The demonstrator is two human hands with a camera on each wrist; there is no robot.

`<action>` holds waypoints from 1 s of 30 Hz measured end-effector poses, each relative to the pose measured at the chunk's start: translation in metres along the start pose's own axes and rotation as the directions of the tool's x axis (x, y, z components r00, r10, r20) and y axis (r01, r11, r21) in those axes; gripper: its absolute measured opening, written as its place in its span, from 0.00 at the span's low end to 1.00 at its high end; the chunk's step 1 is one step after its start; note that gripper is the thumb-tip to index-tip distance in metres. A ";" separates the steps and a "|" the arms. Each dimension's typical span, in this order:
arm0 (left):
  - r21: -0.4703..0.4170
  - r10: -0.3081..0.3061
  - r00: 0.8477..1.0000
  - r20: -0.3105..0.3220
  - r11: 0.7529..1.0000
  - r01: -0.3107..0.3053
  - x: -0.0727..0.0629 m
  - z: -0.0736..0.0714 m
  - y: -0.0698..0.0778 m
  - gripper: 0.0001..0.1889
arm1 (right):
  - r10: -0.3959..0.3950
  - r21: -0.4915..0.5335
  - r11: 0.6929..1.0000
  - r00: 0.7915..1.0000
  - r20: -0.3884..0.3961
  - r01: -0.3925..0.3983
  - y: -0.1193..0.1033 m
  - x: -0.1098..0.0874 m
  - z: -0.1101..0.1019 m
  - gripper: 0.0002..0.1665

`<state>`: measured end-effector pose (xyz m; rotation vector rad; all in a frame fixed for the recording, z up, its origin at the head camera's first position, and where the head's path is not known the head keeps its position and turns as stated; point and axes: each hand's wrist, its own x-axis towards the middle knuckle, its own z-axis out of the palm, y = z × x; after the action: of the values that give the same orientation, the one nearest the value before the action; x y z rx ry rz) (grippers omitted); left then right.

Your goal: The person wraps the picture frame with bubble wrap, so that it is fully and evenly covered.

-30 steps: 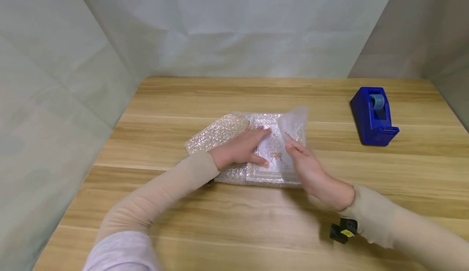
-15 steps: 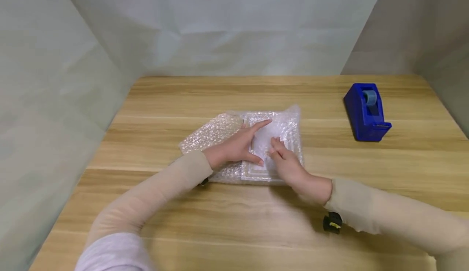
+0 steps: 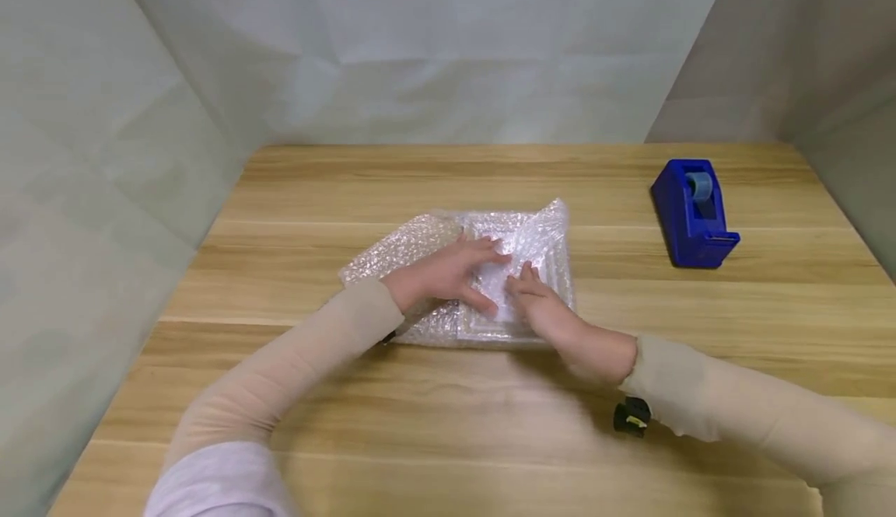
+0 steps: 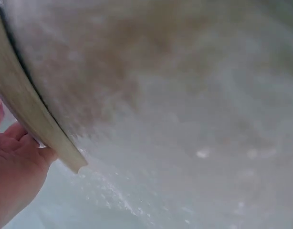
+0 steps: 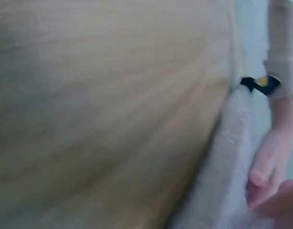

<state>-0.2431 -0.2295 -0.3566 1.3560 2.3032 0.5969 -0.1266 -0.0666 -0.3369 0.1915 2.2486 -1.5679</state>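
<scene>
A flat rectangular picture frame (image 3: pixel 498 328) lies on the table under bubble wrap (image 3: pixel 402 249), which spreads out past its left side. One corner of the wrap sticks up at the far right. My left hand (image 3: pixel 448 272) rests on the wrapped frame from the left, thumb and fingers spread. From the near right, the extended fingers of my right hand (image 3: pixel 553 316) touch the folded-over wrap near the middle. In the right wrist view, the edge of the bubble wrap (image 5: pixel 218 167) runs beside the left hand (image 5: pixel 270 162); the left wrist view is mostly blurred wrap.
A blue tape dispenser (image 3: pixel 689 218) with a roll of tape stands at the back right of the wooden table (image 3: pixel 420 424). Pale grey sheets (image 3: pixel 455 50) hang behind the table and at its left.
My right hand has moved left, bringing the raised right flap of bubble wrap down over the frame. Its fingers have gone from pinching the flap to lying on it. The left hand stays on the frame.
</scene>
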 end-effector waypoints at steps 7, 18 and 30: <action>0.092 0.017 0.999 -0.027 0.996 -0.015 0.002 0.005 0.000 0.29 | -0.040 0.278 0.961 0.993 0.111 0.007 -0.004 -0.011 -0.033 0.31; 0.065 0.017 1.000 -0.013 0.998 -0.016 -0.004 0.003 0.001 0.30 | -0.319 -0.491 0.788 0.928 0.190 0.372 0.028 -0.064 -0.031 0.35; 0.124 0.065 0.998 -0.015 0.990 -0.063 -0.003 0.005 0.000 0.30 | -0.371 -0.679 0.642 0.919 0.130 0.355 0.011 0.001 -0.085 0.40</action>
<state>-0.2391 -0.2316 -0.3608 1.4918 2.3538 0.4951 -0.1443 0.0162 -0.3214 -0.4952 2.8424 -0.7366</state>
